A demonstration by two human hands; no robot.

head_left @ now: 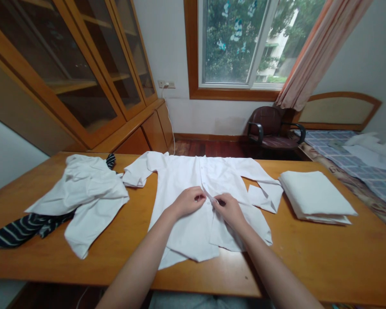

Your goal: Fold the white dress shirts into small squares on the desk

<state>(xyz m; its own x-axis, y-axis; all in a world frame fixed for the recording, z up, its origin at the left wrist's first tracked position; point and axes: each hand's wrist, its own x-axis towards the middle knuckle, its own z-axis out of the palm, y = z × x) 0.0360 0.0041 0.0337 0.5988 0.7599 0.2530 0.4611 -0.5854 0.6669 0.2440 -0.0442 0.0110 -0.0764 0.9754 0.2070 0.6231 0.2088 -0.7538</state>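
A white button-up shirt (180,180) lies spread on the wooden table (135,240), its collar end away from me and its sleeves out to both sides. My left hand (189,201) pinches the edge of the front placket around the middle of the shirt. Close beside it, my right hand (227,206) pinches the other front edge, lifting the cloth slightly. Small buttons run up the placket above my fingers. Below my hands the two front panels hang apart at the hem. Whether a button sits between my fingertips I cannot make out.
On the left lies a crumpled white garment (90,184) with a black striped tie (22,229) under it. A folded white cloth (317,195) rests on the right. Beyond the table stand a glass-fronted cabinet (122,77), an office chair (266,124) and a bed (366,159).
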